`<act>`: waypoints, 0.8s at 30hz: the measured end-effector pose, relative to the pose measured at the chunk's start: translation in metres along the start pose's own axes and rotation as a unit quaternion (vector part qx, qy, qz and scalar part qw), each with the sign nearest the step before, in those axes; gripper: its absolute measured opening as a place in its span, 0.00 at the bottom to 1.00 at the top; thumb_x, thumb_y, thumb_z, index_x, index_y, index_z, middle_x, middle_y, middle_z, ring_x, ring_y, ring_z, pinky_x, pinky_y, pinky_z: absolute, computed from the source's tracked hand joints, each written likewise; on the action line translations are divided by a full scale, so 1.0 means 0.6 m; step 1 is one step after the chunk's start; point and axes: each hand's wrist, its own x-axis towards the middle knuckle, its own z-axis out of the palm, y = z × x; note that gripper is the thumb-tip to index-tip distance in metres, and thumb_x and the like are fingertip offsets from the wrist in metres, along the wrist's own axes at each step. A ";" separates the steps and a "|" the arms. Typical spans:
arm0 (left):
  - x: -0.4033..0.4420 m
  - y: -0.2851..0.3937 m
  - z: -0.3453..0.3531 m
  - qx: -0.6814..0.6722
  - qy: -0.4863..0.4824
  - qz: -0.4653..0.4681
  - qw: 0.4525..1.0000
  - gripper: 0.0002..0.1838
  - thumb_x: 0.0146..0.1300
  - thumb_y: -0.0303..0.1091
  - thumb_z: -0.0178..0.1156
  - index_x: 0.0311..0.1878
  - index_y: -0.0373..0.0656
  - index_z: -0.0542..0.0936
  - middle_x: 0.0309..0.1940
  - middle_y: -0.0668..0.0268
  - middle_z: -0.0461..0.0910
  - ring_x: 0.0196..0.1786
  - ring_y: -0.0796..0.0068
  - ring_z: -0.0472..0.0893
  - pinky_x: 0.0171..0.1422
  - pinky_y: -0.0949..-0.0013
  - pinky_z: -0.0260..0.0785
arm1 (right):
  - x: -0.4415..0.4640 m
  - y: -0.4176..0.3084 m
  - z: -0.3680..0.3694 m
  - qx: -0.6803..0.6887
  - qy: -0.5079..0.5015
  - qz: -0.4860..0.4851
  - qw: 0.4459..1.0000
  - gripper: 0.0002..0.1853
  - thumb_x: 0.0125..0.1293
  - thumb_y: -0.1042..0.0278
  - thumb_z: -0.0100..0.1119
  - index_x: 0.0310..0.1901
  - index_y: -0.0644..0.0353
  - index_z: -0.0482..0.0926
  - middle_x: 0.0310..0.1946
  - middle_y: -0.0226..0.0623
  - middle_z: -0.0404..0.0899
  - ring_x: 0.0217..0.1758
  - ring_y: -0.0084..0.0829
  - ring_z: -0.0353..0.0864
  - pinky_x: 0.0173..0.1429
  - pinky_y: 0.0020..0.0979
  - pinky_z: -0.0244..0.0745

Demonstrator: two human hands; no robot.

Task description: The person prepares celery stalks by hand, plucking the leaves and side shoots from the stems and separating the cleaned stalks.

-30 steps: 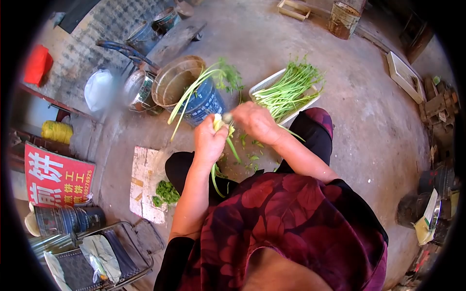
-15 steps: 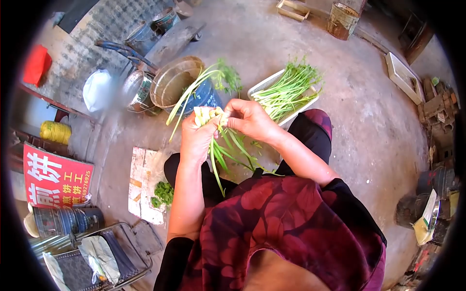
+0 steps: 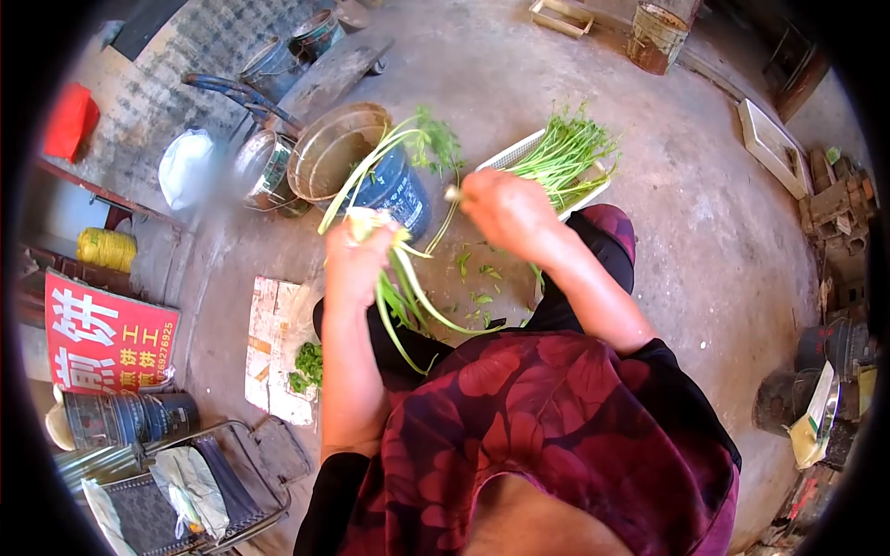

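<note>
My left hand (image 3: pixel 354 264) is closed around a bunch of celery (image 3: pixel 400 289), its pale root ends showing above the fingers. Green stalks droop from it toward my lap, and leafy ones reach out over the blue bucket (image 3: pixel 400 196). To the right, apart from the bunch, my right hand (image 3: pixel 512 211) pinches a thin celery stalk (image 3: pixel 446 222) by its pale end; the stalk hangs down beside the bucket. Beyond this hand, a white basket (image 3: pixel 512 155) holds a pile of thin green celery (image 3: pixel 567 162).
A large brown tub (image 3: pixel 311 157) stands next to the blue bucket. Torn leaves (image 3: pixel 482 298) lie on the floor between my feet. A board (image 3: pixel 269 347) with chopped-looking greens (image 3: pixel 308 367) is at my left, near a red sign (image 3: pixel 111 338) and a folding chair (image 3: pixel 241 496).
My hands have drawn apart: the right moved right and slightly up with a thin stalk, the left moved left and down with the bunch. More fallen leaves are now visible on the floor.
</note>
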 end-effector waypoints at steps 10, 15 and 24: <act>0.009 0.005 0.035 -0.264 -0.011 0.044 0.964 0.08 0.56 0.27 0.56 0.40 0.39 0.73 0.33 0.66 0.77 0.33 0.79 0.75 0.37 0.76 0.67 | 0.037 -0.053 0.068 0.414 0.067 0.079 0.904 0.04 0.51 0.74 0.59 0.29 0.62 0.74 0.22 0.35 0.74 0.25 0.24 0.73 0.31 0.26 0.68; 0.025 -0.036 0.028 -0.302 -0.009 0.077 0.950 0.12 0.59 0.26 0.53 0.46 0.37 0.70 0.41 0.63 0.75 0.41 0.75 0.76 0.48 0.74 0.69 | 0.038 -0.060 0.069 0.259 0.109 0.001 0.960 0.05 0.52 0.75 0.58 0.33 0.63 0.76 0.25 0.37 0.75 0.28 0.27 0.75 0.33 0.26 0.69; 0.033 -0.001 0.049 -0.198 0.134 0.132 0.962 0.09 0.54 0.21 0.56 0.39 0.36 0.72 0.29 0.67 0.76 0.28 0.80 0.76 0.32 0.77 0.69 | 0.072 -0.054 0.047 0.485 -0.078 0.112 0.864 0.14 0.56 0.75 0.53 0.44 0.65 0.68 0.25 0.33 0.77 0.29 0.20 0.75 0.31 0.23 0.71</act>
